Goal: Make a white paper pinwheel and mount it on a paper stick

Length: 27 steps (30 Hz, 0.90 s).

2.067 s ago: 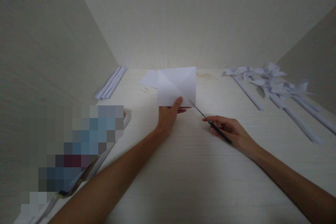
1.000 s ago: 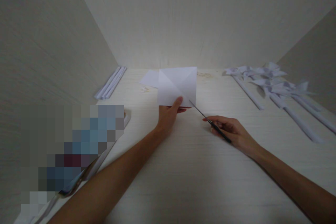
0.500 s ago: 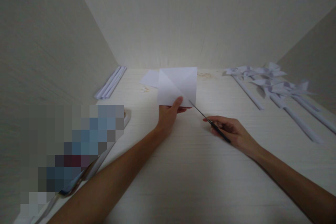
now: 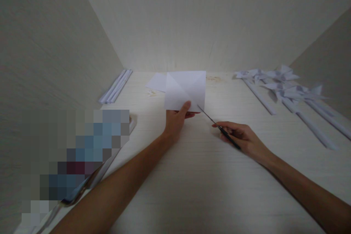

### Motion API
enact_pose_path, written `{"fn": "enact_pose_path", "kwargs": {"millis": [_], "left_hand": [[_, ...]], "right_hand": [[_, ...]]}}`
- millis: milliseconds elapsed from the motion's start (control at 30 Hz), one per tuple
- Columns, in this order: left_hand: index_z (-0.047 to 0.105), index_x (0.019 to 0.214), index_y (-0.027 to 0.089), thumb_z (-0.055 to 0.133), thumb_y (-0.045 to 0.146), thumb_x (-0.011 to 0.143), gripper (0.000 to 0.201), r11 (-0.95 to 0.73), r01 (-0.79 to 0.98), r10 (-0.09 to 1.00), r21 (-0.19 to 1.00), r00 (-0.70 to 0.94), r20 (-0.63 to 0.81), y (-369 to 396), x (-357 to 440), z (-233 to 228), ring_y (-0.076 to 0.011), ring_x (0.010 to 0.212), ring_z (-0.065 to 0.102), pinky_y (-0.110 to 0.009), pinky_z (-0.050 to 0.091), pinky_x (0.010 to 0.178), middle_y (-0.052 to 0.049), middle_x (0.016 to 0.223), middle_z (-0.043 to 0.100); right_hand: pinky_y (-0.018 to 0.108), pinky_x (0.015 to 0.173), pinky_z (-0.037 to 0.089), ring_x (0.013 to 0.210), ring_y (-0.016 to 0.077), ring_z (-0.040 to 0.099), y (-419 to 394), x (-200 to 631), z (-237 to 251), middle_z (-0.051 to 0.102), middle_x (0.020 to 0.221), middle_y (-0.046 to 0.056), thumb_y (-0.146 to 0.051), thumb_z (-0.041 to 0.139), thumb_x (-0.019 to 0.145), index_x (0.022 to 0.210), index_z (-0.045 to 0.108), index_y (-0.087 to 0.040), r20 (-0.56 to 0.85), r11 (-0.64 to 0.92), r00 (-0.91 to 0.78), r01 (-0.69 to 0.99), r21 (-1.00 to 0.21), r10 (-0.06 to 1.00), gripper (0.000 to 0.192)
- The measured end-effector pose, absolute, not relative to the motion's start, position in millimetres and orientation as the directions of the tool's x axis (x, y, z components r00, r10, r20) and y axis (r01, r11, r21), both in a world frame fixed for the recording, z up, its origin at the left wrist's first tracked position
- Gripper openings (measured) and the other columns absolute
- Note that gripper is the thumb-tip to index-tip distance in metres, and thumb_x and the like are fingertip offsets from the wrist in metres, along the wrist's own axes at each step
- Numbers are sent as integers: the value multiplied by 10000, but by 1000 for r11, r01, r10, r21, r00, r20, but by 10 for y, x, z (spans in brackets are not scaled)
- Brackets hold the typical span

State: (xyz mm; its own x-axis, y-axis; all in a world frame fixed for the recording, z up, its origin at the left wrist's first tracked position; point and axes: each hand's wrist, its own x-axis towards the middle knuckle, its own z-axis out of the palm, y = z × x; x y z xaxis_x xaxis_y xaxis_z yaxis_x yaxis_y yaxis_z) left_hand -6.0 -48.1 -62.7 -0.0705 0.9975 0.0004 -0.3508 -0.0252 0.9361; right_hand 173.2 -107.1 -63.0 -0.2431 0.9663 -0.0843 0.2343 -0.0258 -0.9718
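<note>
Your left hand [image 4: 175, 122] pinches the creased paper [image 4: 185, 90] by its lower edge; your right hand [image 4: 241, 137] grips scissors [image 4: 218, 126] at its corner. Loose paper may buckle, sending the cut off the crease.

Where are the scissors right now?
The scissors are in the right hand, centre of the head view, blade tip at the lower right corner of the creased paper.

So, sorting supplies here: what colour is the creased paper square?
White creased paper square, clearest in the head view.
</note>
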Motion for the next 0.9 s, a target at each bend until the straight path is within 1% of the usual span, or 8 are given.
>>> {"fn": "enact_pose_path", "kwargs": {"millis": [533,700,900], "left_hand": [[585,814,132,624,292,635,244,-19,-355,998,935,-69,-6,-468,-70,-652,-122,549,627,-192,508,501,-29,711,653],[580,846,135,619,287,640,258,-23,-355,997,935,-73,-3,-469,-68,-654,-119,545,628,-187,505,492,-32,738,656],[574,850,130,607,297,660,255,-5,-375,1000,927,-12,0,-484,-66,-648,-136,558,637,-189,501,491,-38,744,659]], "right_hand": [[181,412,314,490,70,400,-1064,1735,-638,449,574,-21,-301,577,685,981,597,-135,-100,-42,-238,238,-970,966,340],[182,404,301,477,67,377,-1072,1722,-626,428,565,-25,-305,577,689,978,597,-129,-95,-33,-233,260,-965,968,339],[181,414,295,478,65,356,-1069,1732,-660,390,560,-38,-293,555,717,979,588,-154,-68,-1,-250,260,-966,966,299]]}}
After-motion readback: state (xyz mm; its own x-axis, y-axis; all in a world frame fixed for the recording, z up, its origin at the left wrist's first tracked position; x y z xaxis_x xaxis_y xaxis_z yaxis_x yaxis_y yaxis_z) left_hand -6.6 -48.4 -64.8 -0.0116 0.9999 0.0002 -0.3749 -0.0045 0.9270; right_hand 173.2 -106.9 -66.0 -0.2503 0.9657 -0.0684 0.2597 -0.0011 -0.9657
